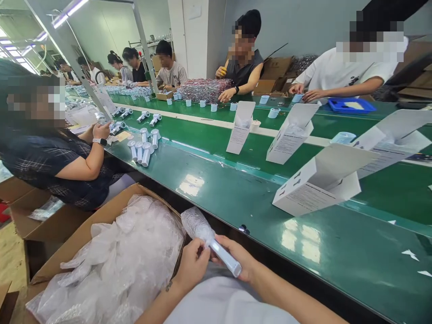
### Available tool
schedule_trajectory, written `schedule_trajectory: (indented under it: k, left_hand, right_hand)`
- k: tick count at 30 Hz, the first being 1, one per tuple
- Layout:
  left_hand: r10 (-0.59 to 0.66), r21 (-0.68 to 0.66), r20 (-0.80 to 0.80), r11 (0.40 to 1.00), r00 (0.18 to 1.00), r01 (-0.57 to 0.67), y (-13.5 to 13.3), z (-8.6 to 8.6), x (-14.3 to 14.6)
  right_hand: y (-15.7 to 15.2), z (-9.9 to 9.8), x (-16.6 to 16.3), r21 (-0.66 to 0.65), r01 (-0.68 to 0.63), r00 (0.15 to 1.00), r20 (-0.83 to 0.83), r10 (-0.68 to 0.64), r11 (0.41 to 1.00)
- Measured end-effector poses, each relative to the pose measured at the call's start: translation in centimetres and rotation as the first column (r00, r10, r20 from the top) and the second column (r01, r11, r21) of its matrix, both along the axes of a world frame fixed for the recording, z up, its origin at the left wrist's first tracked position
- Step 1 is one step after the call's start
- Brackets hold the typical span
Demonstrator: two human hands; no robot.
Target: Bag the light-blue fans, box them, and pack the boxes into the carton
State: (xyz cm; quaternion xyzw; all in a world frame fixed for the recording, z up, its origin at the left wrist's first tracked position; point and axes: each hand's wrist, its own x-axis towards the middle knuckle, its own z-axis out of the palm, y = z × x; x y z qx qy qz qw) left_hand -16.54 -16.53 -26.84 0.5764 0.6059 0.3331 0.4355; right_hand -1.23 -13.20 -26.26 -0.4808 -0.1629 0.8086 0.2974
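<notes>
Low in front of me is a light-blue handled device [225, 258], tilted, its plain handle end toward the lower right. A clear bubble-wrap bag [195, 222] covers its upper end and hides that end's shape. My right hand [239, 255] is closed around the handle from the right side. On the other side, my left hand [195, 260] pinches at the bag's mouth, where plastic and handle meet. To the left, an open cardboard box [79, 237] is heaped with loose bubble-wrap bags [123, 258].
A green worktable [216, 180] runs across, with a white open-topped carton [303, 193] on it. Similar cartons stand on the green conveyor behind. Several light-blue devices [145, 153] stand at left, beside a co-worker [77, 153]. More people work across the line.
</notes>
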Motion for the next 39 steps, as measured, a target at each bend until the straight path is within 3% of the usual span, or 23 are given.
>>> schedule_trajectory:
  k: [3,5,7,9,11,12,14,17,19,22,24,25,26,27,28,29,30,31,33,35,36,37,39]
  left_hand:
    - [-0.001,-0.174,0.163,0.984,0.987,0.03,-0.4,1.3,0.0]
    - [-0.025,-0.261,0.174,0.963,0.984,0.071,-0.7,1.9,-0.2]
    - [-0.099,-0.265,0.115,0.956,0.989,0.126,-1.0,2.2,-0.4]
    - [-0.218,-0.2,0.018,0.956,0.976,0.217,-1.1,2.4,-0.5]
    - [-0.295,-0.131,-0.05,0.949,0.954,0.287,-1.1,2.7,-0.6]
    - [-0.294,-0.107,-0.052,0.952,0.954,0.287,-1.1,2.9,-0.7]
    - [-0.232,-0.043,-0.014,0.972,0.973,0.231,-0.7,3.7,-0.8]
    - [-0.191,0.151,0.066,0.972,0.979,0.18,0.4,5.4,-0.5]
    - [-0.239,0.267,0.087,0.941,0.967,0.208,1.5,6.5,0.1]
    - [-0.346,0.275,0.027,0.905,0.938,0.326,3.5,8.3,1.7]
    - [-0.395,0.285,-0.037,0.876,0.918,0.388,5.1,10.2,2.5]
    - [-0.398,0.308,-0.053,0.866,0.916,0.394,6.0,11.4,2.8]
    - [-0.383,0.338,-0.052,0.863,0.922,0.377,7.0,12.8,3.0]
    - [-0.357,0.369,-0.027,0.864,0.934,0.341,8.2,14.3,3.2]
    - [-0.327,0.4,0.025,0.869,0.945,0.29,9.4,15.9,3.6]
    - [-0.299,0.434,0.103,0.872,0.949,0.228,10.7,17.5,4.2]
    - [-0.289,0.471,0.195,0.866,0.937,0.169,12.1,18.9,5.1]
    - [-0.306,0.513,0.28,0.849,0.91,0.127,13.5,20.2,6.4]
    - [-0.397,0.588,0.364,0.799,0.842,0.123,16.3,22.2,9.9]
    - [-0.505,0.65,0.293,0.728,0.812,0.218,18.7,23.3,13.8]
    - [-0.561,0.687,0.192,0.663,0.805,0.297,19.7,23.6,15.6]
    - [-0.614,0.724,0.056,0.568,0.788,0.391,20.6,23.9,17.0]
    - [-0.676,0.737,-0.281,0.304,0.682,0.604,21.6,24.5,18.8]
  right_hand:
    - [-0.7,-0.3,0.9,0.059,-0.045,0.997,0.061,0.041,0.997]
    - [-1.3,-0.1,1.8,0.112,-0.061,0.992,0.115,0.048,0.992]
    - [-1.8,0.5,2.7,0.231,-0.151,0.963,0.252,0.091,0.961]
    - [-2.3,1.6,3.5,0.39,-0.338,0.878,0.458,0.138,0.857]
    - [-2.6,2.8,4.3,0.459,-0.489,0.786,0.601,0.147,0.742]
    - [-2.5,3.4,4.7,0.452,-0.494,0.784,0.6,0.156,0.742]
    - [-2.2,4.6,5.4,0.39,-0.397,0.867,0.458,0.199,0.831]
    - [-1.1,6.7,5.6,0.27,-0.186,0.982,0.079,0.171,0.945]
    - [-0.3,8.2,5.1,0.241,-0.078,0.99,-0.093,0.103,0.967]
    - [0.4,10.7,4.4,0.295,0.022,0.976,-0.214,0.044,0.955]
    - [0.7,12.5,5.6,0.472,0.015,0.995,-0.093,0.033,0.881]
    - [1.0,13.5,7.0,0.608,0.011,0.997,0.052,-0.053,0.794]
    - [1.3,14.5,8.9,0.746,-0.005,0.95,0.211,-0.228,0.666]
    - [1.7,15.4,11.3,0.862,-0.057,0.823,0.327,-0.465,0.505]
    - [2.2,16.2,13.9,0.925,-0.136,0.628,0.357,-0.692,0.354]
    - [2.8,16.8,16.7,0.927,-0.231,0.448,0.372,-0.813,0.296]
    - [3.6,17.1,19.2,0.887,-0.33,0.358,0.435,-0.826,0.324]
    - [4.4,17.3,21.5,0.833,-0.406,0.338,0.518,-0.786,0.375]
    - [6.3,16.8,24.6,0.73,-0.507,0.412,0.672,-0.616,0.458]
    - [8.0,15.7,25.9,0.714,-0.52,0.531,0.7,-0.478,0.468]
    - [8.7,15.2,26.0,0.735,-0.496,0.582,0.676,-0.451,0.462]
    - [9.3,14.7,26.1,0.762,-0.461,0.621,0.643,-0.448,0.454]
    - [9.9,14.0,26.1,0.808,-0.394,0.66,0.58,-0.478,0.437]
